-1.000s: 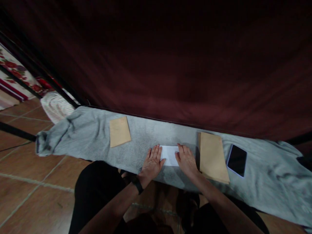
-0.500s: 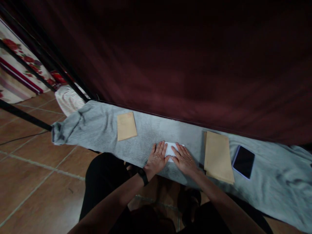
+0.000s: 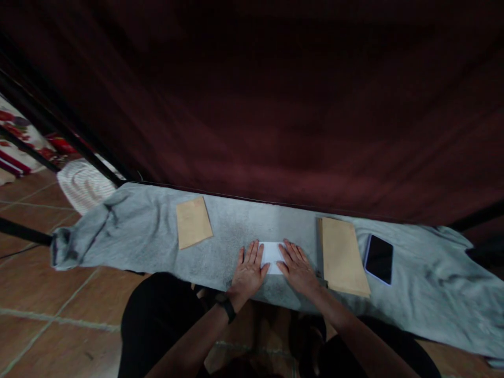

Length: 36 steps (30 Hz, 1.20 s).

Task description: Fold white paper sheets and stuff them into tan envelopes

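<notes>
A small white sheet of paper lies flat on the grey cloth in front of me. My left hand rests on its left side, palm down with the fingers stretched out. On the right side of the paper lies my right hand, flat too, its fingers spread. Both hands press on the paper, and neither grips it. The paper's outer edges are partly hidden under the fingers. Whether it is folded I cannot tell.
Left of my hands lies a brown envelope. To the right is a stack of brown envelopes, with a phone beside it. A dark red curtain hangs behind the cloth. Dark metal bars stand at the left.
The camera view has shifted, so everything sits a little further left. My hands have moved slightly apart, showing more of the white paper between them.
</notes>
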Motion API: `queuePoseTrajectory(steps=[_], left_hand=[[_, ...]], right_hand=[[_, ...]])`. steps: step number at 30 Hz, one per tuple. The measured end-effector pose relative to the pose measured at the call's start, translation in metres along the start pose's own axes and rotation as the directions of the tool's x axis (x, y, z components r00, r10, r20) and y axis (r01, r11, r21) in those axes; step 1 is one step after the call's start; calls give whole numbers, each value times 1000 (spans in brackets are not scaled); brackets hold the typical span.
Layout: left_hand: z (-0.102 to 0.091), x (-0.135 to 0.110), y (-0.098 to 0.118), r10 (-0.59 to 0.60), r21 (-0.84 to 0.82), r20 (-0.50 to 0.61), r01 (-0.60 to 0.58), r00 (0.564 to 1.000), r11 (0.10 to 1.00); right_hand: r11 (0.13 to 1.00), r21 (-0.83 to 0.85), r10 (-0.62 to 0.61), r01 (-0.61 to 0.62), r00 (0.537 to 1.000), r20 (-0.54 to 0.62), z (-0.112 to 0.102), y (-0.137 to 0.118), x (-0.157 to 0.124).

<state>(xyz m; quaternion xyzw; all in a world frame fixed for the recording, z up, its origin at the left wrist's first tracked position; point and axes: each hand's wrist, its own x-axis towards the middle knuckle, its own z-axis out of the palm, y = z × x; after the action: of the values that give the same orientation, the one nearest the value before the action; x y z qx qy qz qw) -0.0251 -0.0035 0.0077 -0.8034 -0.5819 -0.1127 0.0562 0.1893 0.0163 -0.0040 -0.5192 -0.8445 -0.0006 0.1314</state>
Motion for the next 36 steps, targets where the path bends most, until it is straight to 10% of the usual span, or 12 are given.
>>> queuePoseTrajectory(steps=[14,24,36], left_hand=[[10,-1,-1,-17,-50,-33,15,999,999],[6,-8,-11,33,-101,10,-31,999,994],[-46,-29,-180,-431,73,-9,430,902,900]], right_hand=[[985,-23,165,-173,965,-203,12,-16,-6],[996,-63,54,-66,984,-170,20,-56,-7],[993,-62,90,-102,981,-174,25,-54,-8]])
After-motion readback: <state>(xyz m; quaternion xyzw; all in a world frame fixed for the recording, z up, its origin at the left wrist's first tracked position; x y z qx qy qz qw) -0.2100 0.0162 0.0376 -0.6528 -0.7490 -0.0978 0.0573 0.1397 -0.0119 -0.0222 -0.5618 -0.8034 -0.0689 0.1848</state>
